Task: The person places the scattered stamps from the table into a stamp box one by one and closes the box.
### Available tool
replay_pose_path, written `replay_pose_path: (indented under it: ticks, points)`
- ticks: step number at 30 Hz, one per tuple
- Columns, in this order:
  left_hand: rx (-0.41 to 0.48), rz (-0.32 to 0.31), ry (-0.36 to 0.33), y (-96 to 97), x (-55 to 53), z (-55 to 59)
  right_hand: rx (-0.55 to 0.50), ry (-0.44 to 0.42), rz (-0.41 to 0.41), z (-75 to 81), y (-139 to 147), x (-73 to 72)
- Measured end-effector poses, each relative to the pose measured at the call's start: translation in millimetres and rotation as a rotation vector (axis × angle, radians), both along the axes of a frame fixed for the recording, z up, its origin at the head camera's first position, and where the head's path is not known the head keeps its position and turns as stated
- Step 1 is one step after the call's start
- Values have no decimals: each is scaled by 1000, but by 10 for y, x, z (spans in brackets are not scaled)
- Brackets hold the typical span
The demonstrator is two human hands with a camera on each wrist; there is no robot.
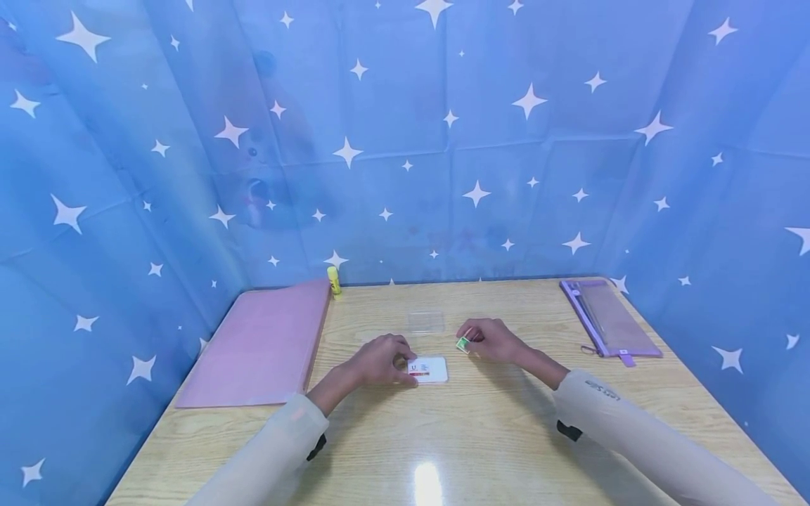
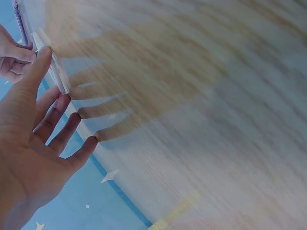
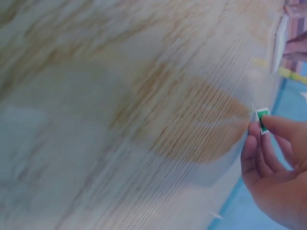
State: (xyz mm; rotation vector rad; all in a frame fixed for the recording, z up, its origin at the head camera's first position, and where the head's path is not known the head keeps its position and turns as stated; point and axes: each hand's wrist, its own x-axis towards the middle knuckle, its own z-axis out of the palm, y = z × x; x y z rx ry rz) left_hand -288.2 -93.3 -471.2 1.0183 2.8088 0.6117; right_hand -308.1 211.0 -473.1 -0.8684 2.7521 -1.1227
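Note:
Near the middle of the table lies a flat stack of white cards (image 1: 433, 370), its top card printed with a letter U and a red mark. Thumb and fingertips of my left hand (image 1: 382, 361) grip the stack by its left end. Seen edge-on in the left wrist view, the stack (image 2: 56, 72) looks layered, and the other fingers spread over the tabletop. My right hand (image 1: 493, 340) pinches a small green-and-white card (image 1: 463, 344) just above the table, to the right of the stack. In the right wrist view the small card (image 3: 262, 120) sits between thumb and fingers.
Behind the stack lies a clear plastic lid or tray (image 1: 426, 322). A pink folder (image 1: 259, 344) covers the left side, with a yellow glue stick (image 1: 334, 282) at its back corner. On the right is a purple zip pouch (image 1: 610, 318). A blue starry curtain (image 1: 405, 197) borders the table.

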Motion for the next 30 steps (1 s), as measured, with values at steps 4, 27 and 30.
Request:
replay_pose_path:
  ticks: [4,27,30]
  points:
    - [-2,4,-5,1,4,1,-27,-6,15,-7,9,5]
    - [-9,2,2,17,9,17,-125,-56,38,41,-120,116]
    - [-6,-2,3,15,8,15,-134,-63,58,55,-148,147]
